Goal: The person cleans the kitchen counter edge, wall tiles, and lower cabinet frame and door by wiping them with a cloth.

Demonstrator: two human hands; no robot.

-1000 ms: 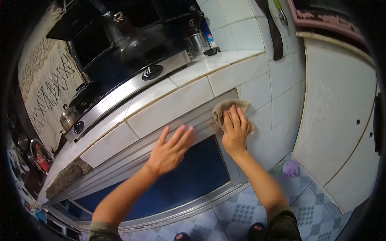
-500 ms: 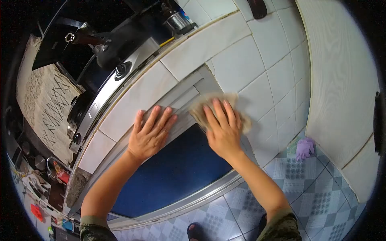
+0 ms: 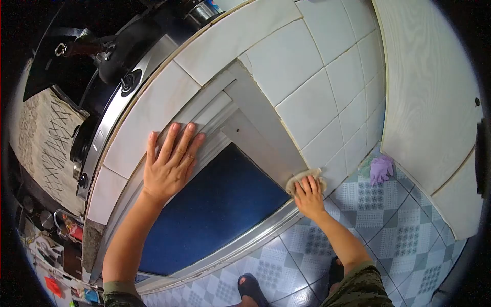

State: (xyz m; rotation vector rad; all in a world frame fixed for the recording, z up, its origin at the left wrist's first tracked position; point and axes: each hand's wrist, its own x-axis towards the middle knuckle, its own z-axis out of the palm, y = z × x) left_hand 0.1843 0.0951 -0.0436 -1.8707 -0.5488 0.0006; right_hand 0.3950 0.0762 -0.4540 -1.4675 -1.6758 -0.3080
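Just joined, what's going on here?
A person's right hand has a crumpled beige cloth under its fingers, at the lower right corner of a silver-grey metal frame around a dark blue rectangular panel. The left hand, holding no cloth, is spread over the frame's upper rail.

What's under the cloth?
Metal frame shows left of the cloth, white tile above it. The surface directly beneath is covered by the cloth and the right hand, so it can't be seen.
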